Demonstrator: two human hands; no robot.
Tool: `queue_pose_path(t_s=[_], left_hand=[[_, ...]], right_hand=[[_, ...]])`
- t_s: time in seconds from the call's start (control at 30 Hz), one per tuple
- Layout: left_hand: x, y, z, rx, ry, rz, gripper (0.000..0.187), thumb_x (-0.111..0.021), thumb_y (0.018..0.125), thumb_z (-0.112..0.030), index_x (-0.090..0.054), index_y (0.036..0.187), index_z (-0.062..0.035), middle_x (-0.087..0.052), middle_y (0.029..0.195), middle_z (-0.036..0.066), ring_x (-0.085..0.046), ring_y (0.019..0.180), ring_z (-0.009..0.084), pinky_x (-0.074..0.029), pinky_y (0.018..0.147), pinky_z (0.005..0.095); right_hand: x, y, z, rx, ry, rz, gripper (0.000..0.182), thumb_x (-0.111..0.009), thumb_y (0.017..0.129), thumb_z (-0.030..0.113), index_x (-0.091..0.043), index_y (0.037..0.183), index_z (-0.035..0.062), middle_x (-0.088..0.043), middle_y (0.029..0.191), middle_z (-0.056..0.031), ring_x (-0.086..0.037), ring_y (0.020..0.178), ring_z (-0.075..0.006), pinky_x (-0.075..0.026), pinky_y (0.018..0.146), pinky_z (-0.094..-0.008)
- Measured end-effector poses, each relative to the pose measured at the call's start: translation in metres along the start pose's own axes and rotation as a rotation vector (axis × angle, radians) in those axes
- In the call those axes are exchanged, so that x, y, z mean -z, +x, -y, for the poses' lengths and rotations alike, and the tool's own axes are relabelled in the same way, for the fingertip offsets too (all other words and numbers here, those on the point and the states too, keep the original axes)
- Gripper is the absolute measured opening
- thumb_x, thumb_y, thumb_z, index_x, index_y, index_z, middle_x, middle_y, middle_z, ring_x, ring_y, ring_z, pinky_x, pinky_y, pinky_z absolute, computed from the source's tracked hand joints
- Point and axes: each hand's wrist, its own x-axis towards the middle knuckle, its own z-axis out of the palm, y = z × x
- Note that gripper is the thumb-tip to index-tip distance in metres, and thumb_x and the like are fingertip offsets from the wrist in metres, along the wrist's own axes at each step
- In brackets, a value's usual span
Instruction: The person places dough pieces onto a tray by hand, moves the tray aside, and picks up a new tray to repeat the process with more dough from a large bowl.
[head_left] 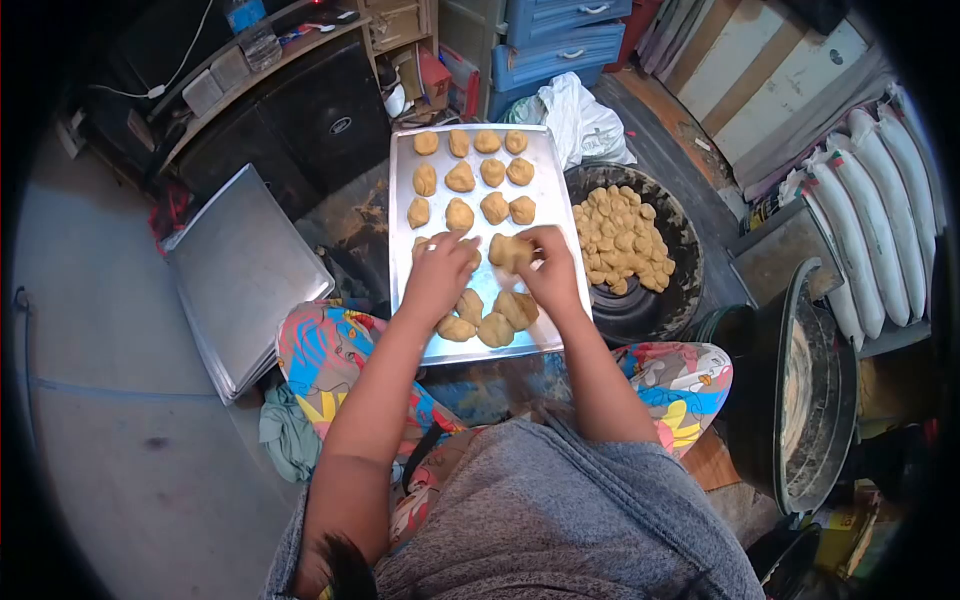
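A metal baking tray [403, 180] lies in front of me, with rows of brown dough pieces [460, 178] across its far part. My left hand [438, 272] reaches over the tray's left side, its fingers curled down on a dough piece [471, 254] in the fourth row and partly hiding it. On the right, my right hand [553, 272] grips another dough piece [510, 252] between thumb and fingers, slightly blurred. Closer to me, several loose dough pieces [496, 329] are bunched together on the tray's near end.
To the right stands a black round tub [683, 215] with a heap of dough pieces [622, 235]. Stacked metal trays [245, 275] lean at my left. A large black basin [812, 440] stands tilted at the right, near stacked white sacks [868, 230]. Blue drawers [555, 55] stand behind.
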Motion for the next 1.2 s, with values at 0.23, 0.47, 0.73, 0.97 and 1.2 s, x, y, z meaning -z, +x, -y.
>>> queue_pose_path(t_s=[0.23,0.47,0.73,0.97,1.2], left_hand=[[-0.027,0.019,-0.002,0.167,0.107,0.158,0.024,-0.066,0.079,-0.021,-0.068,0.099,-0.0083,-0.061,0.102,0.009,-0.054,0.101,0.0282,-0.041,0.088,0.0422],[-0.014,0.039,0.054,0.436,0.071,-0.296,0.033,-0.064,0.08,-0.012,-0.062,0.112,-0.0039,-0.057,0.111,0.016,-0.057,0.098,0.0343,-0.042,0.091,0.0429],[-0.005,0.05,0.074,0.523,-0.105,-0.095,0.031,-0.066,0.077,-0.01,-0.066,0.107,-0.0026,-0.062,0.101,0.02,-0.06,0.094,0.0343,-0.047,0.085,0.0384],[-0.001,0.035,0.063,0.461,-0.145,-0.168,0.035,-0.068,0.079,-0.013,-0.063,0.111,-0.0018,-0.058,0.108,0.018,-0.061,0.089,0.0312,-0.049,0.082,0.0372],[-0.004,0.012,-0.003,0.088,0.058,0.042,0.035,-0.068,0.077,-0.022,-0.065,0.109,-0.0079,-0.06,0.109,0.014,-0.053,0.106,0.0297,-0.038,0.093,0.042]], right_hand=[[0.018,0.024,-0.042,-0.02,-0.513,0.189,0.023,-0.065,0.076,0.017,-0.07,0.097,0.0074,-0.063,0.095,-0.0141,-0.06,0.092,-0.0338,-0.049,0.079,-0.0404],[-0.004,0.077,-0.065,-0.022,-0.325,0.125,0.032,-0.064,0.078,0.015,-0.066,0.109,0.0101,-0.055,0.11,-0.0179,-0.058,0.096,-0.0336,-0.047,0.087,-0.0394],[-0.002,0.079,-0.08,0.019,-0.274,0.077,0.028,-0.057,0.078,0.001,-0.068,0.104,0.0053,-0.061,0.103,-0.0146,-0.06,0.091,-0.0322,-0.049,0.083,-0.0376],[0.007,0.069,-0.071,0.172,-0.461,0.112,0.032,-0.057,0.079,0.006,-0.064,0.11,0.0073,-0.061,0.105,-0.0141,-0.056,0.102,-0.0331,-0.045,0.089,-0.0409],[0.021,0.013,-0.037,0.022,-0.321,0.277,0.035,-0.066,0.073,0.01,-0.064,0.108,0.0082,-0.058,0.102,-0.0124,-0.054,0.101,-0.0324,-0.045,0.086,-0.0425]])
